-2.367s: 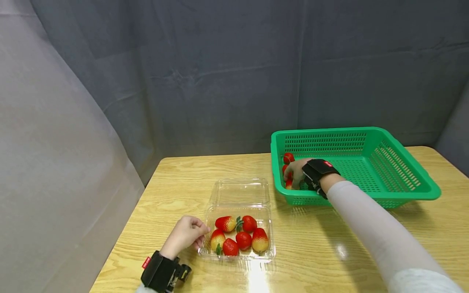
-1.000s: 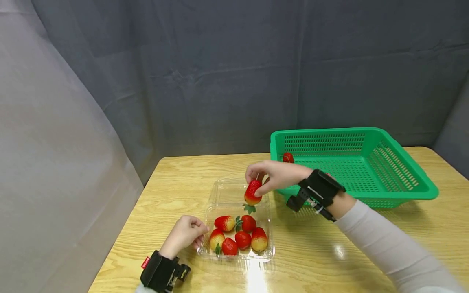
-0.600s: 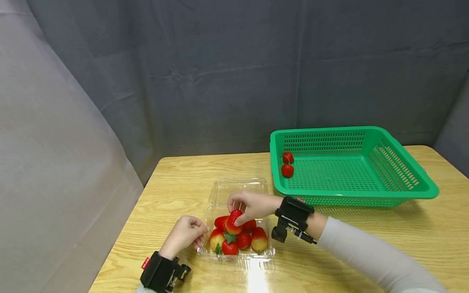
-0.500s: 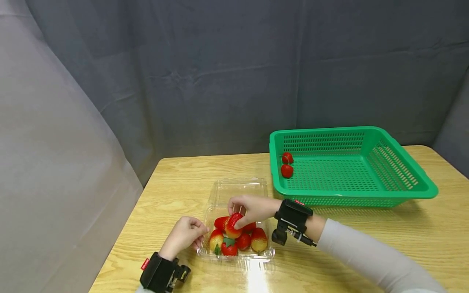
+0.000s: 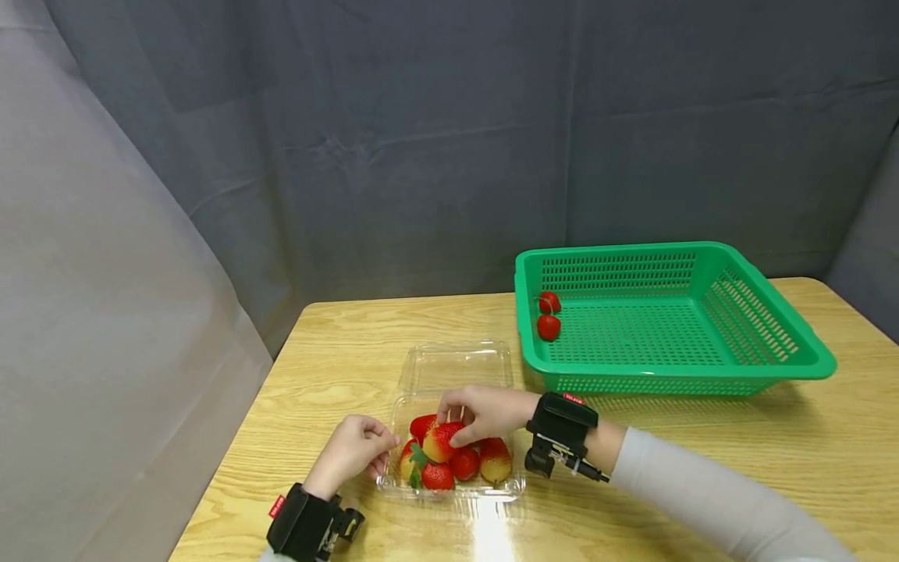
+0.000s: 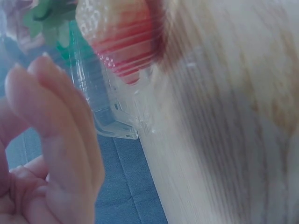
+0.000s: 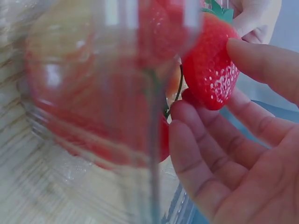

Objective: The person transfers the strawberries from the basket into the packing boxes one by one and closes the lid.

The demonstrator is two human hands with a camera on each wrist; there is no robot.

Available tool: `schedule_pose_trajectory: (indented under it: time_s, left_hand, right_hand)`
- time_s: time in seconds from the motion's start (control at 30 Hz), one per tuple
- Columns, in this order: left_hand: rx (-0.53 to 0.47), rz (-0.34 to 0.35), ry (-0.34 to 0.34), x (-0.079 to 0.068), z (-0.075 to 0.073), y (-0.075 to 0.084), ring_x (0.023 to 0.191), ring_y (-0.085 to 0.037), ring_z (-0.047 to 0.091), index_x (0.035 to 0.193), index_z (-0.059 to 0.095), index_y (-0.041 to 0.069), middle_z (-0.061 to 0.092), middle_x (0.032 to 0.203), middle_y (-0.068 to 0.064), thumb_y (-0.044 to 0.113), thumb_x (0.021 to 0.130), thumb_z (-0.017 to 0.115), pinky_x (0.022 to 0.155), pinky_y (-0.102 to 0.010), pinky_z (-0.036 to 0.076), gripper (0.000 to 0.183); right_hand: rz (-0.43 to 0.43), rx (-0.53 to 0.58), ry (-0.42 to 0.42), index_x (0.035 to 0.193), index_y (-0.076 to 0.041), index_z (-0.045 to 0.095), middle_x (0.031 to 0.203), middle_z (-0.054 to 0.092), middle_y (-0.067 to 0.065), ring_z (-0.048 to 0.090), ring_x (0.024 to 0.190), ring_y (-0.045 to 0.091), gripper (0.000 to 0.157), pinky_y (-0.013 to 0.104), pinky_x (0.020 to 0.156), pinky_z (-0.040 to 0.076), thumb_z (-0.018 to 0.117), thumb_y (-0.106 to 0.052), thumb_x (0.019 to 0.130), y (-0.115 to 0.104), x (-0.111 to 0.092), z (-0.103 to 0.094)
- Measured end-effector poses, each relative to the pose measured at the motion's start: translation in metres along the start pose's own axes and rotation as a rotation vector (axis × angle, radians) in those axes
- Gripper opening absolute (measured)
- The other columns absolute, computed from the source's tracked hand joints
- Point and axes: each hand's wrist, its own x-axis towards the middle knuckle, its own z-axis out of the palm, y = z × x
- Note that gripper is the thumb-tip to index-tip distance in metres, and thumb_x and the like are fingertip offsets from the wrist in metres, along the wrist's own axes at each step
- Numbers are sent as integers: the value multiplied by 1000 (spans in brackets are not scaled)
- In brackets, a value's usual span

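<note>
My right hand (image 5: 485, 411) pinches a red-and-yellow strawberry (image 5: 439, 443) between thumb and fingers, its green leaves pointing toward the near left. This strawberry (image 7: 210, 65) fills the upper middle of the right wrist view. It sits low over a clear plastic clamshell box (image 5: 453, 494), overlapping several strawberries (image 5: 464, 464) inside. Some of those are partly hidden by the hand and the held fruit. At the box's left side, my left hand (image 5: 354, 449) pinches the rim with thumb and fingertips; bent fingers (image 6: 65, 121) show beside the clear wall in the left wrist view.
The box's clear lid (image 5: 460, 363) lies folded back behind it. A green basket (image 5: 674, 371) stands at the back right of the wooden table (image 5: 632, 499), with two red strawberries (image 5: 548, 327) at its left end. Dark cloth (image 5: 421, 156) hangs behind.
The right hand has taken a strawberry from the basket, carried it left to the box and lowered it among the others, tilting its leaves leftward. The left hand stays at the rim.
</note>
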Motion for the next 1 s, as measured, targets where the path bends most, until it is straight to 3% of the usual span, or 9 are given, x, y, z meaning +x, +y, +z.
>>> schedule_pose_trajectory:
  time_s: [0.2,0.33,0.43,0.63,0.7,0.83,0.9,1.0]
  left_hand:
    - [-1,-10,9,0,0,1,43,-13,50,73,61,-3,53,52,-3,15,83,61,44,-36,50,21]
    - [1,-4,7,0,0,1,43,-13,50,73,61,-3,53,53,-3,16,83,61,44,-37,51,21]
    - [3,-2,5,0,0,0,43,-13,51,74,61,-3,53,53,-3,16,83,61,44,-37,51,21]
    - [0,-6,4,0,0,1,43,-13,51,75,61,-3,53,53,-3,16,84,61,44,-36,51,21]
    - [-2,-8,3,0,0,1,43,-13,51,75,61,-3,53,53,-3,16,84,61,44,-35,50,21]
    - [-1,-5,1,1,0,-1,43,-13,51,75,61,-3,54,53,-3,16,84,61,44,-36,51,21]
    - [3,-3,0,1,0,-2,43,-14,51,76,61,-3,54,53,-3,16,84,61,44,-37,51,21]
    - [5,2,-3,2,0,-4,43,-14,51,76,62,-3,54,53,-3,16,84,60,45,-39,51,21]
  right_hand:
    - [31,-31,-29,104,-11,58,87,58,0,55,77,15,27,25,69,48,66,-20,80,-3,-2,-5]
    - [5,-63,-8,112,-11,57,102,60,4,55,85,17,31,29,74,48,62,-21,83,-11,-7,-21]
    - [-26,-90,77,115,-13,56,112,59,4,54,91,17,32,32,78,49,60,-23,85,-16,-14,-45]
    - [-31,-95,309,112,-11,56,108,59,10,55,93,22,28,37,78,50,60,-21,86,-8,-29,-107]
    - [10,-107,371,109,-9,56,106,58,12,55,93,24,26,39,78,49,60,-20,86,4,-33,-127]
    - [180,-134,431,107,-4,55,104,57,17,55,92,29,24,41,76,48,60,-16,85,35,-40,-153]
    - [266,-157,416,107,-2,54,102,56,20,54,89,31,26,42,73,47,60,-13,85,51,-42,-158]
    - [355,-216,320,111,3,53,100,56,24,55,85,34,32,43,71,46,60,-11,83,73,-42,-157]
